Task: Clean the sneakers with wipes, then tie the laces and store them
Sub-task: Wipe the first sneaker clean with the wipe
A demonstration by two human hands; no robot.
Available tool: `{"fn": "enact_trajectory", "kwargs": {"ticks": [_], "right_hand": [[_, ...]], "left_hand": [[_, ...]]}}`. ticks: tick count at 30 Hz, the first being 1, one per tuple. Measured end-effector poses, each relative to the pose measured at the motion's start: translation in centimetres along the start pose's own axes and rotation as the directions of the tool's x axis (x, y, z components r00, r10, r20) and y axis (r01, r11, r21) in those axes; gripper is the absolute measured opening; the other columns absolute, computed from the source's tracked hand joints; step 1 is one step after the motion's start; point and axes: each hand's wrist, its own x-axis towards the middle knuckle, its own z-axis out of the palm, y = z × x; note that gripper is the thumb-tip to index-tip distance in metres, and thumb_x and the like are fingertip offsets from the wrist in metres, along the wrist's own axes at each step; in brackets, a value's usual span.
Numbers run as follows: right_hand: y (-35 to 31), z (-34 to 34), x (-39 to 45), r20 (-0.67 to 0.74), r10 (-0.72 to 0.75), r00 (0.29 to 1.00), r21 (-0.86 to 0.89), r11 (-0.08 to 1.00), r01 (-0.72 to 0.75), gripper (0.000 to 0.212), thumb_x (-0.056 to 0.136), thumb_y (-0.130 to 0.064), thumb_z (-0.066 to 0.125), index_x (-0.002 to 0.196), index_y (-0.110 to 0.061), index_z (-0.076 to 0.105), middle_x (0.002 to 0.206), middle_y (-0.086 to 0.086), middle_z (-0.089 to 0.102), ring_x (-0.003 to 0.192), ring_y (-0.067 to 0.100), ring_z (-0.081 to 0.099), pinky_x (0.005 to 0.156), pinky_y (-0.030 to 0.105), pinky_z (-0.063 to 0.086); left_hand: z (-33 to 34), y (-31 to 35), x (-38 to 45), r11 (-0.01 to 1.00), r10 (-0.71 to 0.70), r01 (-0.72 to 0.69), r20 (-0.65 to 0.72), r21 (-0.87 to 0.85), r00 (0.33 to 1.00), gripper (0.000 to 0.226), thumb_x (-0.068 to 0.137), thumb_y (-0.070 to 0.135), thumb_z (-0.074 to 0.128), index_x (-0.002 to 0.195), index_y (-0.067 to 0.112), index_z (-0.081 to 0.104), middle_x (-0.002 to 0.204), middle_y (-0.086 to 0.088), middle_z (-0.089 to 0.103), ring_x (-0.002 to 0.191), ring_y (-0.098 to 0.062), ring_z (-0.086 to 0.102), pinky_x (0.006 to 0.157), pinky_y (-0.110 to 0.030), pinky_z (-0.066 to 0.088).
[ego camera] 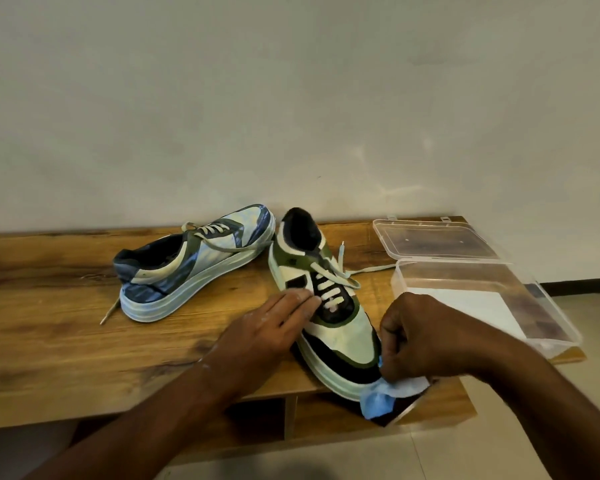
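Two sneakers lie on a wooden bench [49, 271]. The green, black and white sneaker [329, 327] points its toe toward me, laces loose. My left hand [267, 327] rests flat with straight fingers against its left side near the laces. My right hand [420, 337] is curled at the toe's right side and pinches a white-blue wipe [388, 393] against the sole. The blue and white sneaker [194, 261] lies to the left, tilted on its side, laces untied.
A clear plastic box [551, 327] with its lid [437, 240] open stands at the bench's right end and holds white wipes. A plain wall runs behind the bench. Below the bench top, a shelf opening shows, with tiled floor under it.
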Motion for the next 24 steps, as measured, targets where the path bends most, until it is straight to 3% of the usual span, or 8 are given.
{"fn": "enact_trajectory", "kwargs": {"ticks": [4, 7, 9, 14, 18, 21, 24], "right_hand": [[-0.6, 2.3, 0.6, -0.255, -0.043, 0.966, -0.03, 0.999, 0.036, 0.013, 0.07, -0.028, 0.089, 0.068, -0.026, 0.076, 0.072, -0.014, 0.072, 0.072, 0.002, 0.067, 0.06, 0.018, 0.055], [-0.6, 3.6, 1.4, -0.399, -0.046, 0.916, 0.066, 0.995, 0.079, 0.017, 0.072, -0.026, 0.091, 0.068, -0.027, 0.074, 0.071, -0.014, 0.07, 0.071, 0.003, 0.066, 0.062, 0.019, 0.056], [-0.6, 4.4, 1.9, -0.459, -0.054, 0.887, 0.152, 0.979, 0.138, 0.018, 0.073, -0.021, 0.09, 0.067, -0.028, 0.073, 0.071, -0.014, 0.07, 0.071, 0.002, 0.066, 0.061, 0.016, 0.051], [-0.4, 4.5, 3.1, -0.562, -0.063, 0.825, 0.244, 0.94, 0.238, 0.017, 0.075, -0.016, 0.087, 0.071, -0.028, 0.076, 0.07, -0.014, 0.071, 0.069, -0.002, 0.067, 0.058, 0.015, 0.05], [0.0, 2.6, 4.2, -0.741, -0.027, 0.671, 0.274, 0.901, 0.338, 0.015, 0.08, -0.012, 0.084, 0.086, -0.026, 0.081, 0.078, -0.018, 0.073, 0.071, -0.006, 0.067, 0.06, 0.007, 0.049], [-0.6, 3.0, 5.8, -0.727, -0.101, 0.679, 0.204, 0.913, 0.354, 0.021, 0.082, -0.018, 0.084, 0.102, -0.026, 0.08, 0.097, -0.012, 0.076, 0.078, -0.006, 0.066, 0.066, 0.005, 0.049], [-1.6, 3.8, 7.5, -0.709, -0.172, 0.684, 0.047, 0.956, 0.289, 0.025, 0.084, -0.021, 0.084, 0.108, -0.02, 0.08, 0.104, -0.003, 0.075, 0.082, 0.001, 0.06, 0.073, 0.006, 0.04]], "left_hand": [[0.5, -0.2, 1.5, 0.98, -0.192, 0.192, 0.012, -0.044, 0.981, 0.084, 0.072, 0.001, 0.085, 0.148, 0.012, 0.05, 0.149, -0.009, 0.055, 0.135, -0.026, 0.053, 0.092, -0.043, 0.062], [0.3, -0.2, 2.4, 0.949, -0.306, 0.308, 0.037, -0.063, 0.951, 0.076, 0.088, 0.005, 0.068, 0.158, 0.02, 0.04, 0.162, -0.001, 0.042, 0.147, -0.022, 0.041, 0.115, -0.041, 0.044], [0.1, -0.6, 2.6, 0.916, -0.384, 0.387, 0.045, -0.106, 0.922, 0.076, 0.088, 0.005, 0.064, 0.158, 0.022, 0.04, 0.162, 0.001, 0.042, 0.149, -0.018, 0.039, 0.121, -0.038, 0.036], [-0.4, -1.4, 1.9, 0.774, -0.546, 0.534, 0.067, -0.341, 0.835, 0.073, 0.07, 0.011, 0.081, 0.141, 0.021, 0.063, 0.142, 0.002, 0.064, 0.131, -0.014, 0.058, 0.108, -0.039, 0.052], [-0.9, -1.0, 1.6, 0.65, -0.589, 0.589, 0.171, -0.48, 0.79, 0.086, 0.06, 0.04, 0.085, 0.141, 0.028, 0.063, 0.141, 0.011, 0.063, 0.128, -0.002, 0.058, 0.1, -0.035, 0.058], [-1.5, -0.6, 1.4, 0.565, -0.608, 0.614, 0.226, -0.551, 0.761, 0.103, 0.049, 0.066, 0.085, 0.142, 0.03, 0.061, 0.144, 0.014, 0.06, 0.13, -0.001, 0.056, 0.101, -0.035, 0.057], [-1.6, -0.2, 1.5, 0.545, -0.617, 0.62, 0.23, -0.564, 0.752, 0.1, 0.054, 0.06, 0.093, 0.144, 0.03, 0.059, 0.147, 0.013, 0.058, 0.131, -0.001, 0.055, 0.103, -0.034, 0.056]]}}
